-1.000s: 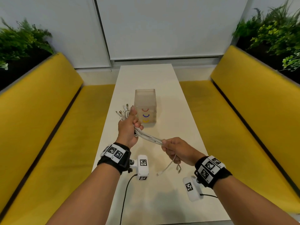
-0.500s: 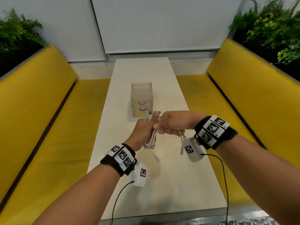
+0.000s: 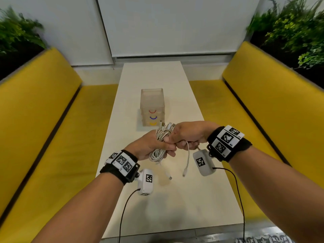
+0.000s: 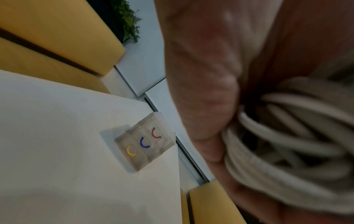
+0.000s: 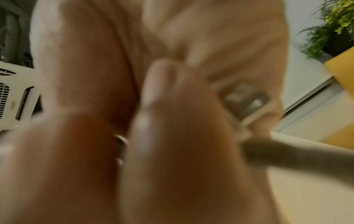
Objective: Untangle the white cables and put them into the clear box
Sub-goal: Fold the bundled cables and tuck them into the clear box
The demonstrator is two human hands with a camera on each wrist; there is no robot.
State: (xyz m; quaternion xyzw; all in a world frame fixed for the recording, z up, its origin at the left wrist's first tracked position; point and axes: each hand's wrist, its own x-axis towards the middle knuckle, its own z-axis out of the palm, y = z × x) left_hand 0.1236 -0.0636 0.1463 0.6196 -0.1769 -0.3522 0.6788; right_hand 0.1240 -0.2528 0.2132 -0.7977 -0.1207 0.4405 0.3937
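1. I can read no brand or word anywhere; the only marks are black-and-white square codes on the wristbands (image 3: 226, 139) and on the two white camera pods (image 3: 147, 181), and their tiny letters are too small to make out.
2. The box (image 3: 152, 106) carries three curved marks stacked on its near face: red on top, blue in the middle, yellow at the bottom. It is frosted-clear, upright, open at the top, and stands on the white table (image 3: 175, 199) at 12 o'clock from my hands.
3. The cables (image 3: 162, 135) are white, gathered into a looped bundle with several plug ends sticking up toward the box. Two loose ends hang down at 6 o'clock, plugs above the tabletop.
4. My left hand (image 3: 150, 146) is curled tight around the bundle; the left wrist view shows the coils (image 4: 277, 151) packed against the palm.
5. My right hand (image 3: 189, 134) is closed on the bundle's top at 3 o'clock of the left, knuckles touching it.
6. The right wrist view is blurred; one metal plug (image 5: 247, 98) shows by the fingers.
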